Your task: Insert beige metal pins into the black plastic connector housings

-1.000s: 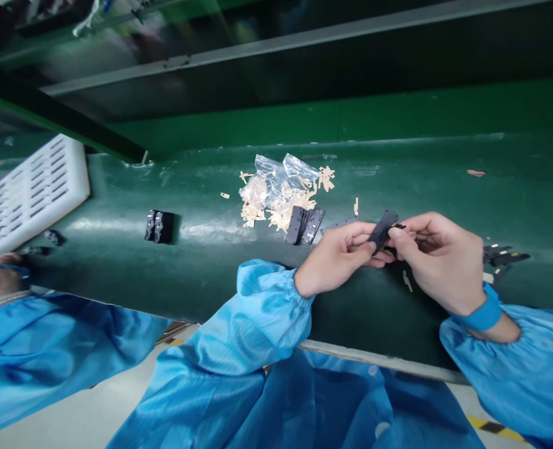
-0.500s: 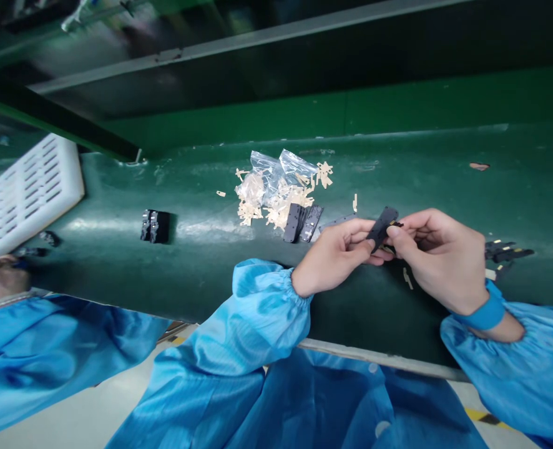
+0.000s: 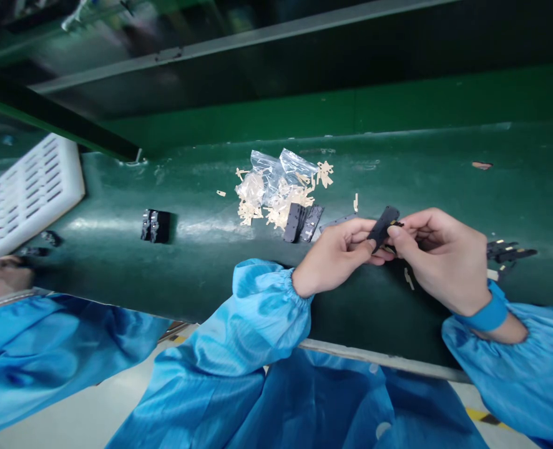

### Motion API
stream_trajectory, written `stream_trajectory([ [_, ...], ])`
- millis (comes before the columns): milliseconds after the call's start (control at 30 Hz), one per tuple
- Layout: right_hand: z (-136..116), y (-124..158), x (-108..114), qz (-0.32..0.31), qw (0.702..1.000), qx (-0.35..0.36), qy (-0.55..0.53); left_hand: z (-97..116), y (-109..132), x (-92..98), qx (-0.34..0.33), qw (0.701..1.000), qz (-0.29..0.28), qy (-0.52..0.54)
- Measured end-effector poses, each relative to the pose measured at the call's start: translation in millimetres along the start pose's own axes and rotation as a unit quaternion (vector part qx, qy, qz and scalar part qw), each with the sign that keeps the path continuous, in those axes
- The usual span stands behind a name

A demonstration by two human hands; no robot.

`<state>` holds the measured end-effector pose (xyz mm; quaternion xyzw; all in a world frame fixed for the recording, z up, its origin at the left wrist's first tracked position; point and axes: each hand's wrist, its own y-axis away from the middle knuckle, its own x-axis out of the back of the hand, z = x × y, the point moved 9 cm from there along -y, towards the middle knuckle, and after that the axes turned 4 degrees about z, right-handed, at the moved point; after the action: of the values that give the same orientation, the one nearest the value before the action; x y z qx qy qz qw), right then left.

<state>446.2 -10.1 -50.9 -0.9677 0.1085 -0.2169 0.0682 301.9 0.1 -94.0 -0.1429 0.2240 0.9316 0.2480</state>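
My left hand point(image 3: 339, 252) and my right hand point(image 3: 438, 252) meet over a dark green conveyor belt point(image 3: 211, 249). Between them they hold a small flat black part point(image 3: 382, 226), tilted up to the right. The left thumb and fingers pinch its lower end. The right thumb and forefinger pinch its upper side, where a tiny yellowish bit shows. Both arms wear blue sleeves.
Behind the hands lie clear plastic bags with pale paper scraps point(image 3: 276, 187) and a stack of black parts point(image 3: 302, 222). Another black stack point(image 3: 153, 226) sits to the left, more dark parts point(image 3: 508, 254) to the right. A white slotted tray point(image 3: 24, 196) and a co-worker's hand point(image 3: 0, 277) are at far left.
The view has shifted slightly. Both hands keep the same pinch on the black part, with only small finger movement.
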Motion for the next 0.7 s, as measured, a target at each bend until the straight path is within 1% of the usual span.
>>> stream_trajectory([
  [233, -0.7, 1.0, 0.2, -0.001, 1.0, 0.004, 0.004, 0.4, -0.1, 0.3, 0.0, 1.0, 0.004, -0.001],
  [367, -2.7, 2.6, 2.3, 0.01, 0.999, 0.024, 0.023, 1.3, -0.1, -0.4, -0.002, 1.0, 0.003, -0.002],
  [533, -10.0, 7.0, 3.1, 0.023, 0.996, 0.063, 0.062, 2.7, 1.2, -1.4, -0.01, 1.0, 0.012, -0.012],
  [700, -26.2, 12.3, 2.0, 0.043, 0.983, 0.132, 0.122, 1.8, 1.4, 0.2, -0.037, 0.997, 0.047, -0.039],
])
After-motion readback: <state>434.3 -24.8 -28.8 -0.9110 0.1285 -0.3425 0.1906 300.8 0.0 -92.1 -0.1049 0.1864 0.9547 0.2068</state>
